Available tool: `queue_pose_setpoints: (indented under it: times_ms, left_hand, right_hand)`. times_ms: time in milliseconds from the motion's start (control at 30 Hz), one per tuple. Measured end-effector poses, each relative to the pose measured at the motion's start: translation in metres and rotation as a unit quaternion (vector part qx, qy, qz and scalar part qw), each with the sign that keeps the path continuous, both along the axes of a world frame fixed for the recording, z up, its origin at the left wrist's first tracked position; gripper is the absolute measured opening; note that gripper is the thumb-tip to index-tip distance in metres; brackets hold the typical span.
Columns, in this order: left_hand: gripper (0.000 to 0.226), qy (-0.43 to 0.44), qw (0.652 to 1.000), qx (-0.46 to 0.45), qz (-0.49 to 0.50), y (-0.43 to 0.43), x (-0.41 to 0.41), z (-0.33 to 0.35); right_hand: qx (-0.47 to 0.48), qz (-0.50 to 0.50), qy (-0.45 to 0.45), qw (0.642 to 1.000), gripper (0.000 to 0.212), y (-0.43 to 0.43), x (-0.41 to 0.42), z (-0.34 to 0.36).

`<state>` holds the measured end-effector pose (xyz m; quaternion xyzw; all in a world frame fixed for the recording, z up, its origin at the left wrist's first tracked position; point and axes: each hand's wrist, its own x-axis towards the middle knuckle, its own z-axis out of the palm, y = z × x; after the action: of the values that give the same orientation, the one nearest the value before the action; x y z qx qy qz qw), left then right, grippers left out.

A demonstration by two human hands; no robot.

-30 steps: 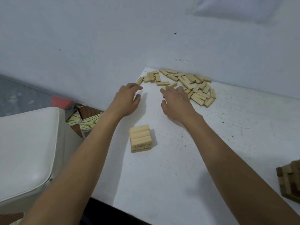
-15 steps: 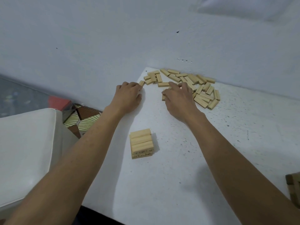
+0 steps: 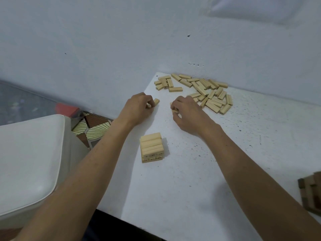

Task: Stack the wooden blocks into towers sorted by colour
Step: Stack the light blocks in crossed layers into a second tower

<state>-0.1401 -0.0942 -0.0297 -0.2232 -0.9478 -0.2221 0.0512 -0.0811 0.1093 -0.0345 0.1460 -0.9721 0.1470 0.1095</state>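
Observation:
A pile of loose light wooden blocks [image 3: 205, 91] lies at the table's far corner against the wall. A short tower of light blocks [image 3: 151, 147] stands nearer me, three blocks across its top layer. My left hand [image 3: 139, 106] is closed around a light block [image 3: 156, 102] whose end sticks out past the fingers. My right hand [image 3: 185, 110] is curled on another light block [image 3: 174, 110], mostly hidden under the fingers. Both hands hover low over the table between the pile and the tower.
The white speckled table [image 3: 217, 171] has its left edge close beside the tower. A white cushioned seat [image 3: 26, 162] sits to the left. A darker brown block stack [image 3: 311, 192] shows at the right edge. A wall stands behind the pile.
Both hands reached the pile, each closed on a light block, and have pulled back toward me with the blocks.

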Motion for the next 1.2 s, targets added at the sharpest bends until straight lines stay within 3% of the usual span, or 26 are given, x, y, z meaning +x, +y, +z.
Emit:
queue_pose_setpoints:
  times_ms: [500,767,967,1200]
  left_hand:
    - [0.031,-0.182,0.966,-0.137,-0.12,0.042,0.033,0.045]
    - [0.04,-0.158,0.931,-0.249,-0.215,0.093,0.075,0.064]
    - [0.031,-0.155,0.937,-0.215,-0.228,0.104,0.112,0.052]
    - [0.034,-0.165,0.971,-0.069,-0.159,0.094,0.157,0.028]
  right_hand:
    - [0.002,-0.034,0.015,0.999,0.015,0.021,0.102,-0.005]
    - [-0.01,-0.063,0.026,0.998,0.014,0.038,0.143,-0.012]
    - [-0.031,-0.062,0.022,0.997,0.016,0.045,0.168,-0.015]
    - [-0.105,-0.048,0.014,0.993,0.019,0.049,0.191,-0.014]
